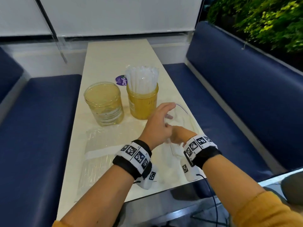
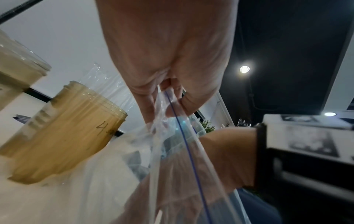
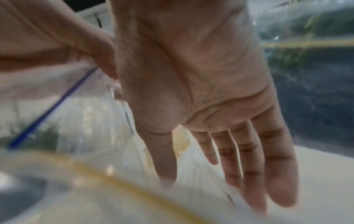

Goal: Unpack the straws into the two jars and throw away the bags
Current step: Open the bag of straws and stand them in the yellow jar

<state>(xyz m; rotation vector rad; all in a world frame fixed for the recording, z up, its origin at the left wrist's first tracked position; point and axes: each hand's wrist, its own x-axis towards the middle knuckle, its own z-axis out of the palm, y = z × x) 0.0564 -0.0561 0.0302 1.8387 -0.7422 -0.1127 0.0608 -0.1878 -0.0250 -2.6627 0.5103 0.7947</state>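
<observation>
A: Surface?

B: Long pale table [image 1: 114,51], cream marbled top, running away from the camera between two navy padded benches [image 1: 242,89]. White wall panels at the far end, green foliage wall [image 1: 262,18] top right. Left wrist view shows a dark ceiling with round spot lights [image 2: 244,69].

A: Jars?

B: Two amber see-through jars mid-table, side by side, close but apart. Left jar [image 1: 104,104] shows no straws. Right jar [image 1: 142,102] is packed with white straws [image 1: 141,81] standing upright, still under clear wrap. Purple round sticker [image 1: 121,80] on the table just behind it.

A: Bags?

B: Clear zip bag [image 2: 172,151] with a blue seal line at the right edge of the table, just beside the right jar. Second clear packet [image 1: 96,154] lies flat near the front left, white band across it. Can't tell if it contains straws.

A: Hands?

B: Left hand [image 1: 157,125] pinches the zip bag's mouth; fingers [image 2: 188,104] curled onto the plastic by the blue line. Right hand [image 3: 201,91] is inside the bag's opening, fingers [image 3: 275,166] straight and spread, gripping nothing. White contents under it are too blurred to identify. Marker-tagged bands on both wrists.
</observation>
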